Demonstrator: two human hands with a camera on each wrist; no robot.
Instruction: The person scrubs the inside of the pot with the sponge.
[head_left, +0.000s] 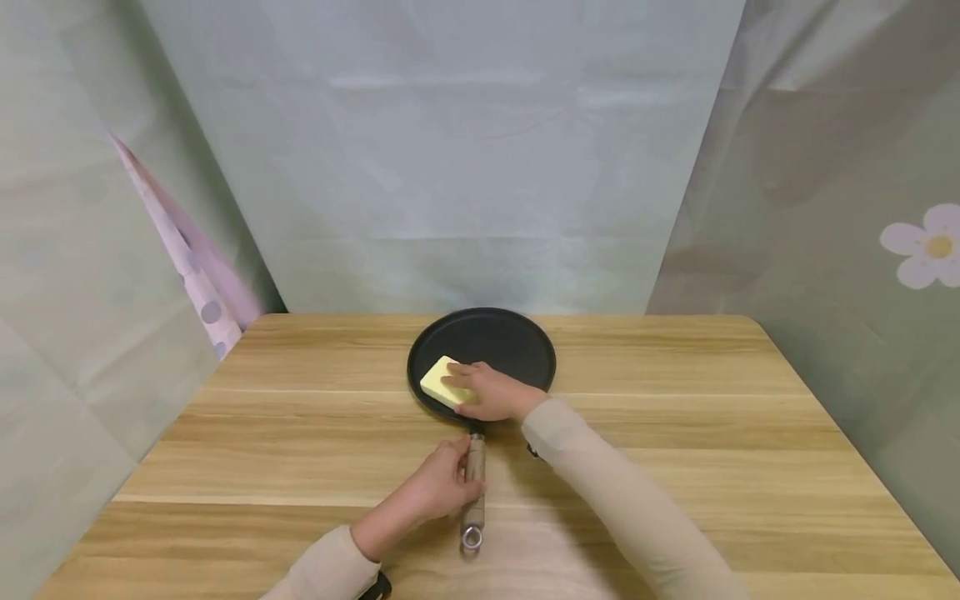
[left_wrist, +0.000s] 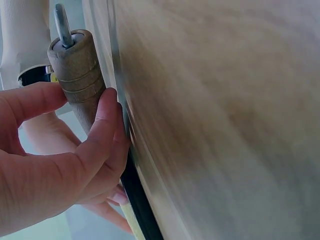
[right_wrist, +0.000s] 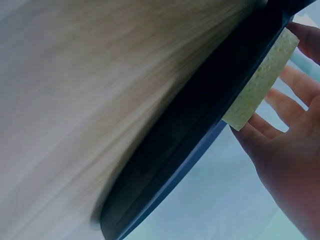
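A round black pan (head_left: pixel 510 342) lies flat on the wooden table (head_left: pixel 675 433), its wooden handle (head_left: pixel 474 500) pointing toward me and ending in a metal ring (head_left: pixel 471 537). My left hand (head_left: pixel 438 487) grips the handle from the left; in the left wrist view the fingers (left_wrist: pixel 102 135) curl round the wooden handle (left_wrist: pixel 80 75). A yellow sponge (head_left: pixel 435 383) sits on the pan's near left part. My right hand (head_left: pixel 487 393) holds it down, fingers over its top. In the right wrist view the sponge (right_wrist: pixel 260 80) lies against the dark pan (right_wrist: pixel 200 125), with the right hand (right_wrist: pixel 285 145) behind it and the thumb at its end.
Grey-green cloth hangs on three sides of the table. A pink dotted strip (head_left: pixel 187 258) shows at the left, and a flower print (head_left: pixel 926 246) at the right. Bare wood lies to the left and right of the pan.
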